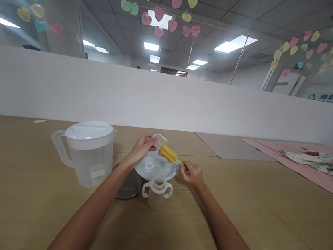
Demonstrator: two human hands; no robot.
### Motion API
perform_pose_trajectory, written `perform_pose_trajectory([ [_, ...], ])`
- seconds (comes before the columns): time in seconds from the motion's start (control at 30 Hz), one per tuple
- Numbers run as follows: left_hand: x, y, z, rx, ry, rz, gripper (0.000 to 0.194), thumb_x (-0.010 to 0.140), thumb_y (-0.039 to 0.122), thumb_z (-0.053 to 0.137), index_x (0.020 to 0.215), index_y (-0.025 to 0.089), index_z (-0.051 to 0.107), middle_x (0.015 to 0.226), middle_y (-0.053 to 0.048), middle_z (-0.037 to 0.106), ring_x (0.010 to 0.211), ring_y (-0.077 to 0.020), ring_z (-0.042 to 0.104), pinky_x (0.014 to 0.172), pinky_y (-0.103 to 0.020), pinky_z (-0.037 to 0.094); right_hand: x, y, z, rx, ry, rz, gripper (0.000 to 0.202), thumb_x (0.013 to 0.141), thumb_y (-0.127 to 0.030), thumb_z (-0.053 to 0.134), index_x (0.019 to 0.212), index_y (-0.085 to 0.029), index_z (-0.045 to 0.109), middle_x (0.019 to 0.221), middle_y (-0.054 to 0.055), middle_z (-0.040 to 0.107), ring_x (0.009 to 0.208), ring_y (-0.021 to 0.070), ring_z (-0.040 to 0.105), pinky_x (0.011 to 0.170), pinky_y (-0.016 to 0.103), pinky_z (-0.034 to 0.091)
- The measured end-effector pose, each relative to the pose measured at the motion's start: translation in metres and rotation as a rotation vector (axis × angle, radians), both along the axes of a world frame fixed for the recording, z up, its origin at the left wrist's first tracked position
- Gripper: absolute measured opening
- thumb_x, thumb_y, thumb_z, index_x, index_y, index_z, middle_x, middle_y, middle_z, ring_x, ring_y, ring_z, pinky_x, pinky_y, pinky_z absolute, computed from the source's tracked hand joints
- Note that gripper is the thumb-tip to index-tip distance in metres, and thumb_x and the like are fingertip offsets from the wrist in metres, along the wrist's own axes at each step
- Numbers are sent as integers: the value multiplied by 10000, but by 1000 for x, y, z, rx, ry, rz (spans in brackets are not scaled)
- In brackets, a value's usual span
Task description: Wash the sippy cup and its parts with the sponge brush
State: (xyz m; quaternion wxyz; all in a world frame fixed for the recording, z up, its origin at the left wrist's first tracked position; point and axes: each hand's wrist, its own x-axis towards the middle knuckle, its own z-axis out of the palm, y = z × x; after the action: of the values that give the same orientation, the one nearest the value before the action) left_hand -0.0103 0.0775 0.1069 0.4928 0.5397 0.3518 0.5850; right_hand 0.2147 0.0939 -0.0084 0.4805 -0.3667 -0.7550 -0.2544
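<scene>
My left hand [145, 146] is closed on a small clear plastic cap [160, 139], held above a white bowl [140, 172]. In my right hand [191, 173] is the thin green handle of a bottle brush [167, 153], whose yellow sponge head points left and meets the cap's opening. Whether the sponge is inside the cap I cannot tell. A white ring [149, 167] lies in the bowl beside a translucent piece that is hard to make out. Nearer to me a baby bottle [157, 194] with two white side handles stands upright, its top uncovered.
A lidded clear pitcher [92, 164] of water stands at the left. A dark round tray [129, 186] lies partly behind my left forearm. At the far right, cloths [315, 162] rest on a pink mat [278, 150]. A white partition [169, 101] closes the table's back.
</scene>
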Motion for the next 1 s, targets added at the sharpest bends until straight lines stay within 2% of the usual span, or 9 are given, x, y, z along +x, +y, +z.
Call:
perform_pose_trajectory([
  [0.2,-10,-4,7,125,281,52,481,667,321,684,1121,236,551,1053,-51,543,741,-131,570,710,-255,458,5,0,0,9,-15,-22,224,858,-273,423,741,-149,568,568,11,564,490,82,491,506,211,333],
  [0.27,-14,-7,11,127,369,-18,439,668,325,680,1089,238,592,1081,-54,538,769,-146,575,712,-251,455,5,0,1,15,-17,-23,230,864,-274,414,742,-147,562,556,7,553,479,81,481,498,211,323],
  [0.33,-15,-13,15,121,418,-153,408,661,313,685,1052,225,610,1096,-63,546,818,-171,585,704,-246,458,3,0,2,11,-44,-31,249,881,-265,383,755,-144,560,556,12,551,480,84,481,495,214,314],
  [0.43,-11,-25,20,135,400,-285,415,644,256,696,1042,209,590,1077,-76,577,854,-196,598,686,-248,468,-4,-1,2,17,-90,-81,295,909,-243,323,774,-138,563,563,24,556,492,90,488,492,222,300],
  [0.57,-9,-33,23,171,401,-288,387,654,234,679,1029,197,590,965,-80,629,866,-211,611,686,-265,483,-6,-4,4,84,-84,-74,288,916,-277,365,780,-136,577,550,17,556,482,87,486,495,218,312],
  [0.77,-18,-41,34,83,368,-409,418,654,193,685,1065,199,613,1054,-99,628,918,-224,611,742,-279,490,-1,-8,12,102,4,-64,321,906,-319,416,670,-155,559,472,-11,489,420,70,419,479,207,302],
  [0.87,-20,-51,44,82,405,-373,425,672,169,673,1092,188,616,985,-92,658,881,-232,618,732,-283,480,-7,-11,16,64,36,-86,381,899,-348,429,575,-163,507,425,-24,434,391,62,364,452,207,259],
  [1.0,-22,-58,50,165,465,-262,423,701,212,654,1120,184,605,961,-68,670,881,-232,611,752,-286,469,-19,-19,18,61,35,-99,409,888,-384,439,548,-162,496,420,-22,438,402,59,376,460,206,251],
])
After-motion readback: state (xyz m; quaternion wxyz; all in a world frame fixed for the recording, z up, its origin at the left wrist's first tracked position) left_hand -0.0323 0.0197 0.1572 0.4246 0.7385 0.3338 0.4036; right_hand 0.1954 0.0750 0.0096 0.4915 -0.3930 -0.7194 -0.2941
